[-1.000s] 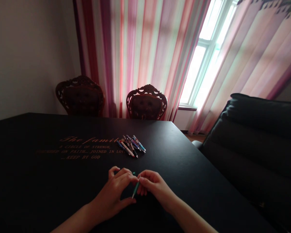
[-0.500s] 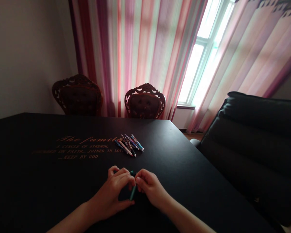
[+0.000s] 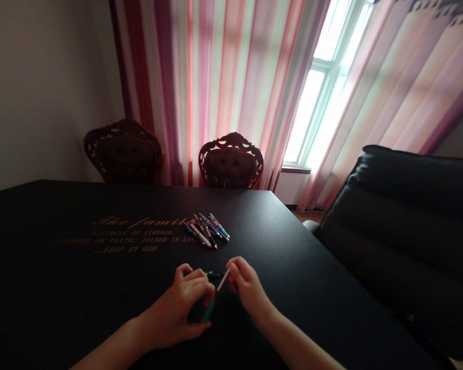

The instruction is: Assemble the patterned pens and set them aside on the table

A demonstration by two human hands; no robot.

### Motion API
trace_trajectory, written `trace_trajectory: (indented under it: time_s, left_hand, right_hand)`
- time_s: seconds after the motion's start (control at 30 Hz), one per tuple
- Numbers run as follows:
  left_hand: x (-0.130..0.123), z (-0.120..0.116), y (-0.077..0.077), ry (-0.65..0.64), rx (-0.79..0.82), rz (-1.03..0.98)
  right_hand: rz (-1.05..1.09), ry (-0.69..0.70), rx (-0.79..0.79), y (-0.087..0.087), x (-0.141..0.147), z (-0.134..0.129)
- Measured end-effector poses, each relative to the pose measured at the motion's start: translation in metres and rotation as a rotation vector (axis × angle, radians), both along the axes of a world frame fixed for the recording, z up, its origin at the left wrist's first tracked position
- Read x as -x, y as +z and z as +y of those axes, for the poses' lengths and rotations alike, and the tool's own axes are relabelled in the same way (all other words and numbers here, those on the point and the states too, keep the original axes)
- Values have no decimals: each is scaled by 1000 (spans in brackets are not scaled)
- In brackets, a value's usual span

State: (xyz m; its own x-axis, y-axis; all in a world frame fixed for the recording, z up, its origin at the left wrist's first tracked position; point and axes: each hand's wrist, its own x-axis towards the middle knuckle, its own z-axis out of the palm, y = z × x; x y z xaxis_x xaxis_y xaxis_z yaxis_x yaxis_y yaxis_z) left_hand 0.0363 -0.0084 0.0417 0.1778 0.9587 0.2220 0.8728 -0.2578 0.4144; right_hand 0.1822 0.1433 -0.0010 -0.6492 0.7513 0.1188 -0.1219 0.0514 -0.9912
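**Slim white refill (image 3: pixel 223 280) in the right hand (image 3: pixel 246 287), green pen barrel (image 3: pixel 208 311) in the left hand (image 3: pixel 185 303)**

In the head view, both hands are over the near part of a black surface (image 3: pixel 293 267). The grip of the left hand is curved around the green pen barrel, with the fingers at its upper end and the thumb near its lower end (the barrel is slightly blurred). The right hand has a narrow grip, pinching the slim white refill by its upper end; the refill slants down toward the left hand and is apart from the barrel. Just beyond the left fingers is another green pen part (image 3: pixel 212 275); whether it lies on the surface or touches those fingers, I cannot tell.

Farther out, a loose cluster of pens (image 3: pixel 205 229) lies on the surface, some crossing others, over the right end of the printed lettering (image 3: pixel 127 236). Two carved chairs (image 3: pixel 124 154) (image 3: pixel 231 164) stand at the far edge, in front of a striped curtain (image 3: pixel 231 77). On the right are a bright window (image 3: pixel 312 108), a second curtain (image 3: pixel 393 92) and a black padded armchair (image 3: pixel 409 221).
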Motion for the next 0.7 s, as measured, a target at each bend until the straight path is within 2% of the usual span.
trace_trajectory:
  time_s: [0.1, 0.17, 0.3, 0.43, 0.57, 0.7]
  left_hand:
    - [2, 0, -2, -21, -32, 75]
    - [6, 1, -5, 35, -82, 77]
    - [19, 4, -13, 176, -116, 59]
    - [35, 6, -16, 300, -179, 42]
    - [52, 7, -14, 431, -217, 38]
    - [61, 6, -13, 408, -71, 58]
  right_hand:
    - [78, -199, 72, 15, -15, 31]
    - [67, -212, 66, 25, -27, 48]
    - [-73, -40, -68, 36, -41, 59]
    - [-258, 166, -279, 32, -42, 56]
    - [-461, 189, -544, 26, -44, 56]
    - [-547, 175, -690, 24, -47, 57]
